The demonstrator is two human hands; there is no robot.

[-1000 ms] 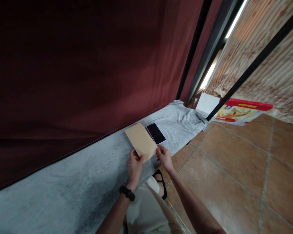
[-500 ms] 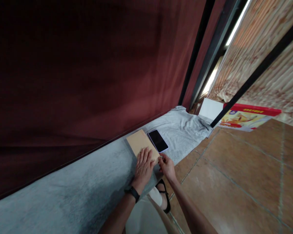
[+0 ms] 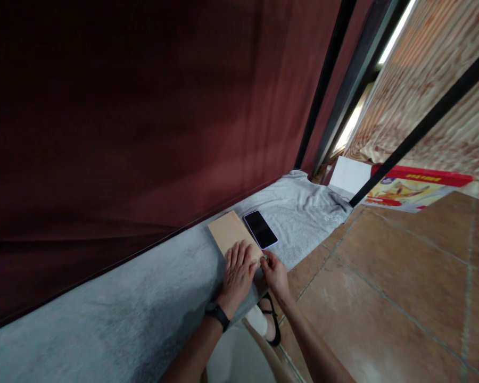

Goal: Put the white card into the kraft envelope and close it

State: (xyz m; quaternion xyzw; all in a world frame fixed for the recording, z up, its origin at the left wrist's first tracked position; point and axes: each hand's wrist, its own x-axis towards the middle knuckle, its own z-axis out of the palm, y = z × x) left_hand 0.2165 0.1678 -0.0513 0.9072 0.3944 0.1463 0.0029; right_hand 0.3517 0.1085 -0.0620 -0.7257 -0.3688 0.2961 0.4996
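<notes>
— Behind the counter, what is filling the view?

— A dark red curtain is hanging right behind it, taking up most of the scene. The counter itself is lying under a grey cloth and running away along the curtain's lower edge. To the right of the counter a brown tiled floor is spreading out, and past the counter's far end a red and yellow box is leaning beside a white sheet.

— And what is lying on the counter?

— A tan envelope is lying flat on the grey cloth, and a dark phone is resting just beside it, on the side away from the curtain, screen up.

— How are the hands sitting?

— The left hand, with a black watch on its wrist, is lying open and flat, fingers spread, pressing on the near end of the envelope without gripping it. The right hand is sitting at the envelope's near right corner, fingers curled, fingertips touching the edge; whether it is actually pinching the paper I cannot tell.
</notes>
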